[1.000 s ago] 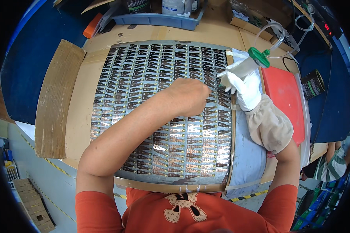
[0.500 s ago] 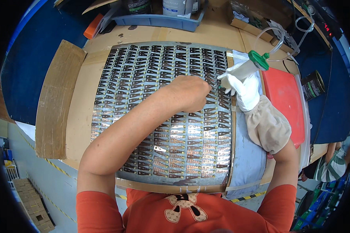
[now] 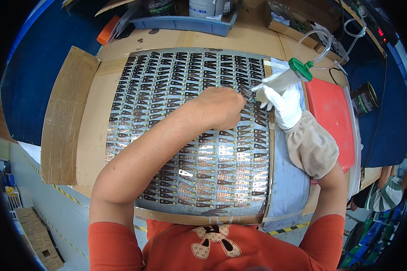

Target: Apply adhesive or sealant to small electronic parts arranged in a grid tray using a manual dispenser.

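A flat metal plate (image 3: 185, 209) lies in front of me, covered with rows of small wedge-shaped metal pieces (image 3: 226, 181), each with a brass-coloured dot at one end. Over its right part, my bare left hand (image 3: 221, 108) is closed, knuckles up; its fingertips and anything in them are hidden. My right hand (image 3: 286, 106), in a white glove with a beige sleeve cover, grips a dispensing syringe (image 3: 282, 81) with a pale barrel. A green cap (image 3: 300, 69) with a clear tube closes the upper end. The syringe's tip points down-left, close to my left fingers, above the pieces.
Blue cloth (image 3: 287, 180) lies along the plate's right edge, with a red lid (image 3: 332, 117) beyond. A bent cardboard strip (image 3: 68, 117) stands at left. Behind are a blue tray (image 3: 181, 25) with cans and a cardboard box (image 3: 291, 34). Another person (image 3: 389, 194) is at far right.
The syringe and my gloved right hand have shifted very slightly. My left hand stays in nearly the same place.
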Available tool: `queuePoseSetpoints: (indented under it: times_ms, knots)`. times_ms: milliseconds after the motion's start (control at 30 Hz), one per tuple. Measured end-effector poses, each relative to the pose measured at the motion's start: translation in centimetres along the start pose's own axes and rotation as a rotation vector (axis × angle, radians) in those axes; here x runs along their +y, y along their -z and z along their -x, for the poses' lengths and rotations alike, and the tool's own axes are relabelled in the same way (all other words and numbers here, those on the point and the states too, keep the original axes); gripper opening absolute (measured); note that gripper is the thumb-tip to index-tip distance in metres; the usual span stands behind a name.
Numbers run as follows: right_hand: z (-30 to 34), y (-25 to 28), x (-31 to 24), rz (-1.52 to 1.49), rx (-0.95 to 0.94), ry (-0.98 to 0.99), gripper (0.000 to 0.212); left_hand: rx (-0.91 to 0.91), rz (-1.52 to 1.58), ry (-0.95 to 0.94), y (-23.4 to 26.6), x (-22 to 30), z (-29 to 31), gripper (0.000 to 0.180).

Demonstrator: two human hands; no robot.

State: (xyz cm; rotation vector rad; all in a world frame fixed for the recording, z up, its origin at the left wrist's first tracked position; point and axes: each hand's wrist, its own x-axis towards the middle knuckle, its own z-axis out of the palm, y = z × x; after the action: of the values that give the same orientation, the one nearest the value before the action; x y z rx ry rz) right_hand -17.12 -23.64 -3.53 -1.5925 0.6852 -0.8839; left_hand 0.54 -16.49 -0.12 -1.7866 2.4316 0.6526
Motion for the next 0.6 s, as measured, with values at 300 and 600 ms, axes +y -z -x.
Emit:
queuePoseSetpoints:
  times_ms: [300, 600]
  knots:
    - [-0.12, 0.21, 0.36, -0.004, 0.019, 0.028, 0.024, 0.002, 0.001, 0.001, 0.02, 0.02, -0.03, 0.039]
    - [0.08, 0.19, 0.04, 0.018, 0.010, -0.008, 0.023, 0.017, 0.004, -0.004, -0.21, -0.09, -0.09, 0.038]
